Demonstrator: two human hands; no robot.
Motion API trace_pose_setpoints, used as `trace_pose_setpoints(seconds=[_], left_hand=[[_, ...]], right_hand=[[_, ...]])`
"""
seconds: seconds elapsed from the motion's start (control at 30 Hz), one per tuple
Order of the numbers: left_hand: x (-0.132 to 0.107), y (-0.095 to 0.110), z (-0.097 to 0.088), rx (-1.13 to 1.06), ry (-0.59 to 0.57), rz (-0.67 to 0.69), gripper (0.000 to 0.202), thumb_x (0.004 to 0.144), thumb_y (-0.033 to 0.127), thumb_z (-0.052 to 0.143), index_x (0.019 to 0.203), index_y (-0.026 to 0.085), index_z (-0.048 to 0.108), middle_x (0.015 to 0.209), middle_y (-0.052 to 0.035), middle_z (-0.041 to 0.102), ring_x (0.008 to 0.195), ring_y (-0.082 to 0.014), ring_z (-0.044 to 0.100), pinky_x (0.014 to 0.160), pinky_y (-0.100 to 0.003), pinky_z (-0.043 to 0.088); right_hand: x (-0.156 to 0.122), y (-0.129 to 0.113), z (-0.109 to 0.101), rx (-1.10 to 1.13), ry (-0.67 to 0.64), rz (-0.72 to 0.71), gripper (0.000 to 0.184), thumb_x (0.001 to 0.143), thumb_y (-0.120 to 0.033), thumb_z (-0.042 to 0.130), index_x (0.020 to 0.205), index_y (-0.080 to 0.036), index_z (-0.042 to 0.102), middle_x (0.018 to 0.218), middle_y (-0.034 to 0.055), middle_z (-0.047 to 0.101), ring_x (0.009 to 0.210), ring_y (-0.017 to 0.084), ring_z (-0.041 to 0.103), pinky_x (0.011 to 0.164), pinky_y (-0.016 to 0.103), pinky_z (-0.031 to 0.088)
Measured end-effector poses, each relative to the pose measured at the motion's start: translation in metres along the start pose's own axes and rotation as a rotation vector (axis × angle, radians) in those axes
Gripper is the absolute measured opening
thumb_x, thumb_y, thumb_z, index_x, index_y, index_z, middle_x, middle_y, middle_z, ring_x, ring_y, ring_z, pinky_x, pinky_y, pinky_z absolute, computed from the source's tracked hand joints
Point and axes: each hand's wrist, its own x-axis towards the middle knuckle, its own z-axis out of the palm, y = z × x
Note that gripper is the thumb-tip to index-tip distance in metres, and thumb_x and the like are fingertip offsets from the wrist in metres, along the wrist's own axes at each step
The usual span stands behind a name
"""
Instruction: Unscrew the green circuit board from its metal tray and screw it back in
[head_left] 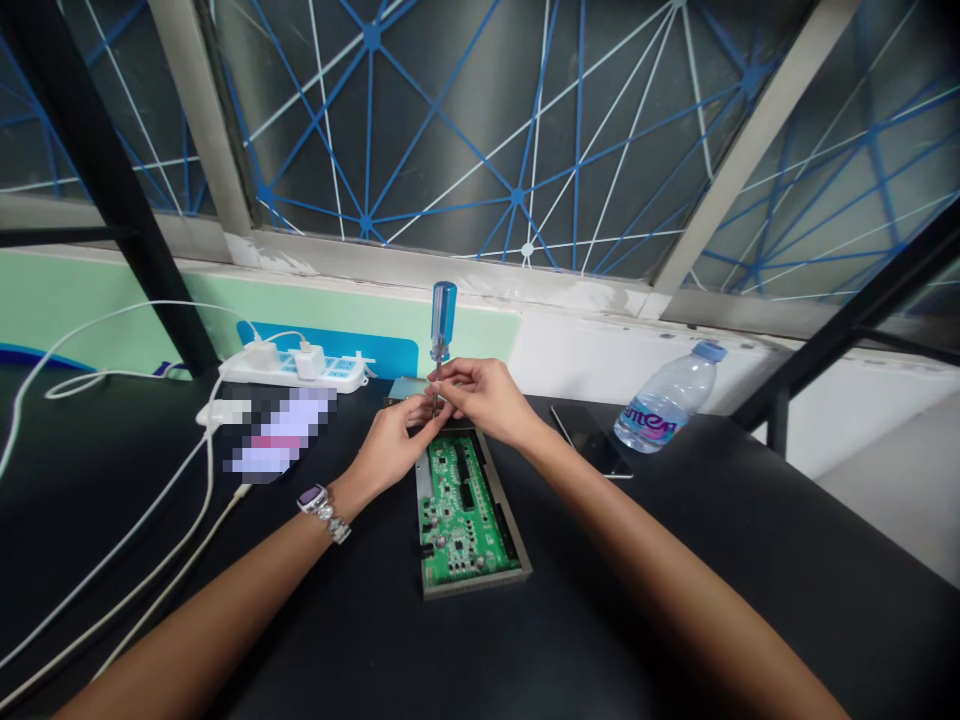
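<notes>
A screwdriver (pixel 443 318) with a clear blue handle stands upright over the far end of a green circuit board (pixel 457 510) in a metal tray (pixel 480 587). My right hand (pixel 487 395) pinches the screwdriver's shaft below the handle. Close against it, my left hand (pixel 397 435) has its thumb and fingers drawn together around the shaft's lower part. The screwdriver's tip is hidden behind my fingers. A watch (pixel 324 510) with a metal band is on my left wrist. Just past my hands a light blue-grey piece (pixel 409 388) shows in part.
A white power strip (pixel 337 372) with plugs and white cables (pixel 210 460) lies at the left, near a blurred-out phone-like object (pixel 281 440). To the right are a dark phone (pixel 589 440) and a tilted water bottle (pixel 667 400). A windowed wall borders the black table (pixel 675 620).
</notes>
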Motion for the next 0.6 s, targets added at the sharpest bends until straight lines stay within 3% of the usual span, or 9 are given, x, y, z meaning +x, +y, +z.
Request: trace_pose_setpoints(seconds=[0.2, 0.4, 0.5, 0.6], left_hand=[[-0.001, 0.000, 0.002, 0.089, 0.137, 0.005, 0.020, 0.087, 0.036, 0.064, 0.095, 0.017, 0.066, 0.096, -0.0066, 0.074, 0.094, -0.0233, 0.071, 0.086, -0.034, 0.055], [0.001, -0.010, 0.002, 0.034, 0.158, -0.001, 0.014, 0.087, 0.028, 0.062, 0.093, 0.016, 0.069, 0.093, -0.0059, 0.075, 0.090, -0.0225, 0.072, 0.085, -0.033, 0.057], [0.001, -0.009, 0.000, 0.021, 0.133, -0.005, 0.017, 0.088, 0.028, 0.060, 0.093, 0.015, 0.070, 0.096, -0.0071, 0.075, 0.091, -0.0229, 0.072, 0.085, -0.032, 0.056], [0.001, -0.006, -0.001, 0.014, 0.099, -0.009, 0.020, 0.089, 0.029, 0.059, 0.095, 0.014, 0.071, 0.098, -0.0083, 0.075, 0.092, -0.0237, 0.071, 0.084, -0.032, 0.056]], right_hand=[[0.001, 0.008, 0.007, -0.106, 0.155, -0.078, 0.017, 0.082, -0.033, 0.066, 0.080, -0.017, 0.062, 0.078, 0.0037, 0.069, 0.061, 0.015, 0.066, 0.058, 0.026, 0.052], [0.000, 0.008, 0.011, -0.176, 0.259, -0.072, 0.021, 0.081, -0.037, 0.068, 0.077, -0.017, 0.061, 0.075, 0.0045, 0.068, 0.064, 0.015, 0.066, 0.057, 0.025, 0.050], [0.000, 0.006, 0.008, -0.157, 0.213, -0.061, 0.023, 0.081, -0.038, 0.068, 0.084, -0.016, 0.063, 0.082, 0.0060, 0.069, 0.063, 0.015, 0.067, 0.055, 0.025, 0.051], [0.000, 0.002, 0.002, -0.061, 0.044, -0.028, 0.027, 0.084, -0.035, 0.065, 0.102, -0.014, 0.065, 0.088, 0.0078, 0.071, 0.063, 0.016, 0.070, 0.053, 0.024, 0.053]])
